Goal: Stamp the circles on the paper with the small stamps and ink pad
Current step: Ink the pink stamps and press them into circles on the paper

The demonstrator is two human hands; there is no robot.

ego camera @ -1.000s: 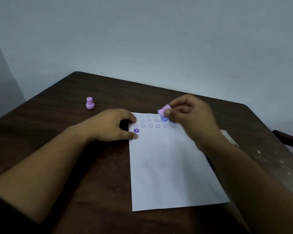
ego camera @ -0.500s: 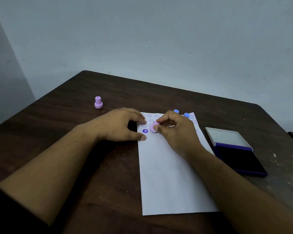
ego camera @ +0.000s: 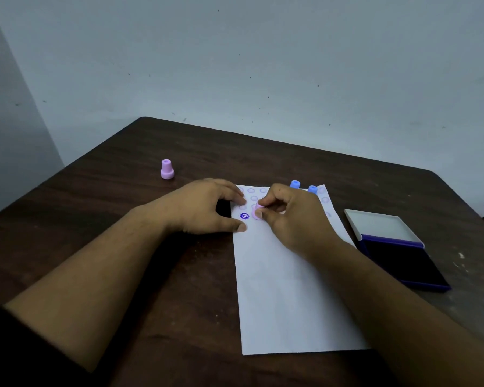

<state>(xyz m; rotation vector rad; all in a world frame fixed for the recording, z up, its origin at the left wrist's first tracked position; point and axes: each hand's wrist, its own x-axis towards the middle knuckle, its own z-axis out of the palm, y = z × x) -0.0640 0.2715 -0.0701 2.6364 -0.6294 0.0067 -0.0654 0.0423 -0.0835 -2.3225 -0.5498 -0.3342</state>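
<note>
Dark table (ego camera: 101,219), right hand (ego camera: 294,219) pinching pink stamp (ego camera: 257,212)

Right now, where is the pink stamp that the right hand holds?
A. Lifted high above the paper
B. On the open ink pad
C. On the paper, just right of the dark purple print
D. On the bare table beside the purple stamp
C: the right hand pinches the pink stamp down on the paper, right beside the dark purple print; the ink pad lies apart.
</note>
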